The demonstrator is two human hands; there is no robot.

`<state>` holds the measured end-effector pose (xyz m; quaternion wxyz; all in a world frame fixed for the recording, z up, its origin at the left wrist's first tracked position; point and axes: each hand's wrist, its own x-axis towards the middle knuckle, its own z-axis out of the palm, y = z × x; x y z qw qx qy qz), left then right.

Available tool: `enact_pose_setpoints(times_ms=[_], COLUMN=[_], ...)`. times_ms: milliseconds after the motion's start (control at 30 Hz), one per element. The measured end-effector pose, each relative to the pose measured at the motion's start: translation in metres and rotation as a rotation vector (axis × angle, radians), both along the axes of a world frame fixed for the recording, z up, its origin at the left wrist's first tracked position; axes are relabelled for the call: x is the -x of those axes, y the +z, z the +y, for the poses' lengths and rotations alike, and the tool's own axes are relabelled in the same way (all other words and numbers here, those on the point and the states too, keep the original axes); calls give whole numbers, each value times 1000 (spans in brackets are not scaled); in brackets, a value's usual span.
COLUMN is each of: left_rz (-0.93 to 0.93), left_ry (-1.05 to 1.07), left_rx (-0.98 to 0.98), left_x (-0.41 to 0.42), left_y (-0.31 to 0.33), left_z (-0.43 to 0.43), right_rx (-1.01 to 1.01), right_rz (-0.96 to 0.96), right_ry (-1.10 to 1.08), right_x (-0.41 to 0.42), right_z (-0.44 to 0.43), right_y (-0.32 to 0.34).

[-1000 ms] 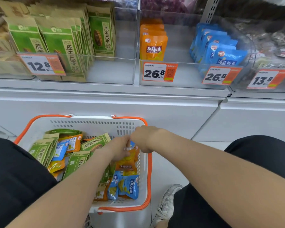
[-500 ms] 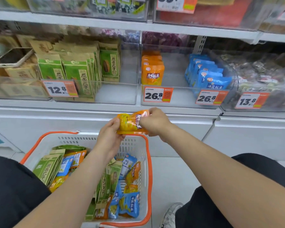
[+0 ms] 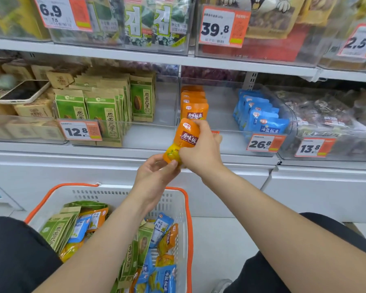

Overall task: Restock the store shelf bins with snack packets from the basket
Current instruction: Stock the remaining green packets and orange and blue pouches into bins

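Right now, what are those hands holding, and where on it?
One orange packet: the right hand grips its middle, the left hand pinches its bottom end.

Wht base units [image 3: 72,172], pale floor [image 3: 220,240].

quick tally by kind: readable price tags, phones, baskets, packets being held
price tags with a readable price: 6
phone: 1
basket: 1
orange packet, held: 1
total: 9
One more tag is mostly hidden behind the right hand, so it is not counted.
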<state>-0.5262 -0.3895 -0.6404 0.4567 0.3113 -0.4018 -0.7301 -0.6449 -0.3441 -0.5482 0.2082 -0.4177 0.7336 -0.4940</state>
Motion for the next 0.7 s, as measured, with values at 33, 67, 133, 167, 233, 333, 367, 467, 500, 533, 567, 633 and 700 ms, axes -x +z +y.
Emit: enact_pose_setpoints(times_ms=[33, 67, 133, 167, 233, 333, 367, 467, 500, 533, 567, 633, 700], left_rz=[-33, -82, -208, -260, -317, -490, -562, -714, -771, -845, -930, -1067, -1097], left_ry=[13, 38, 105, 126, 138, 282, 338, 398, 403, 401, 388, 312, 189], left_rx=[41, 100, 242, 312, 408, 591, 679, 883, 916, 938, 957, 984, 981], left_x=[5, 9, 17, 20, 25, 33, 35, 44, 46, 49, 52, 56, 56], left_y=[5, 10, 23, 30, 46, 63, 67, 81, 85, 87, 90, 93, 96], left_z=[2, 3, 4, 4, 5, -3, -8, -26, -32, -38, -43, -53, -61], right_rx=[-12, -13, 0, 15, 43, 120, 151, 162, 141, 112, 79, -13, -135], right_rz=[16, 46, 171, 265, 452, 594, 598, 559, 553, 544, 534, 515, 469], right_ry=[26, 43, 39, 35, 44, 63, 65, 71, 72, 69, 59, 32, 18], right_x=[-1, -2, 0, 2, 7, 18, 23, 43, 50, 56, 62, 74, 85], right_z=[-1, -2, -7, -9, -13, -21, -25, -37, -41, -45, -49, -58, -66], right_y=[3, 7, 14, 19, 31, 52, 60, 75, 77, 77, 76, 74, 68])
